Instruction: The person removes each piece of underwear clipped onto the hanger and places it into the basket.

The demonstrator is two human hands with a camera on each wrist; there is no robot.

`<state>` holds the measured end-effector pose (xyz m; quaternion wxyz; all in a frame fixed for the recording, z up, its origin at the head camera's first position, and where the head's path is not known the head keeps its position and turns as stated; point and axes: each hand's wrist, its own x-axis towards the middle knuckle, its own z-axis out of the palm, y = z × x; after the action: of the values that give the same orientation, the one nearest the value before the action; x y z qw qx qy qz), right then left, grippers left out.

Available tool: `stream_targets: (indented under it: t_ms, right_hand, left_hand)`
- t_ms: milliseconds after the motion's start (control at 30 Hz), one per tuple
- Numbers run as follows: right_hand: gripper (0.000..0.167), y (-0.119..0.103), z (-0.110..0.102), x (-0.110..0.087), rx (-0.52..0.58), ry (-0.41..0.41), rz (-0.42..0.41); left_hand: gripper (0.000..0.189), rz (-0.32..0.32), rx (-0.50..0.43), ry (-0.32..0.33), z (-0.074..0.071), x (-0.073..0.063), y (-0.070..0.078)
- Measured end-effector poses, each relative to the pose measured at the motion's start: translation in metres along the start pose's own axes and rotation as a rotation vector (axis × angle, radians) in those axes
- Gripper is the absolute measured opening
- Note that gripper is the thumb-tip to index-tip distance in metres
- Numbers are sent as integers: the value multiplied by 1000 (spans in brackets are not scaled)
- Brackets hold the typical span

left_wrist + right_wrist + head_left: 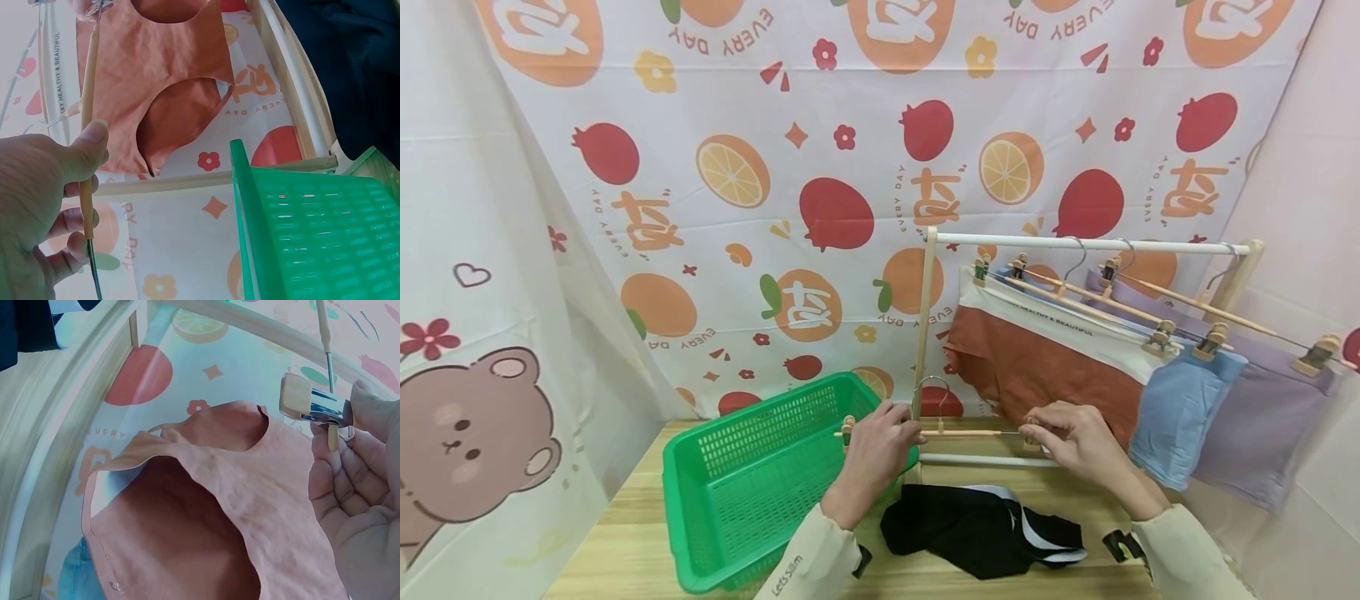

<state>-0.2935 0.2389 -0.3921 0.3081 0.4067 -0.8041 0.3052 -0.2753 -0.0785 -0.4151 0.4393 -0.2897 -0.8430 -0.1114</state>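
I have the left hand (880,446) wrapped round the wooden bar of a clip hanger (970,433), thumb on one side and fingers on the other. With the right hand (1078,437) I pinch the metal-and-wood clip (297,397) at the hanger's right end. The hanger is held level above the table (617,550), its hook pointing up, and in my head view its left end overlaps the green plastic basket (672,517). That basket stands at the left, upright, with its slotted walls and the bare mesh of its floor showing inside. Just right of it, below the hands, a black garment with white trim (970,533) lies bunched on the wood. On the right, the rack (1000,240) bears rust-orange underpants with a white waistband (1052,350), a light blue garment (1180,417) and a lavender garment (1262,417), each clipped to its own hanger.
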Motion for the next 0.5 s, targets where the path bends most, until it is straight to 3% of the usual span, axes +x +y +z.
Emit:
stream_targets:
  t_ms: [333,500]
  right_hand:
    - [15,-2,-1,-1,-10,-32,38]
    - [16,-3,0,-4,-30,-53,123]
  left_hand:
    - [9,-1,5,16,0,1,0]
    - [9,-1,8,16,0,0,0]
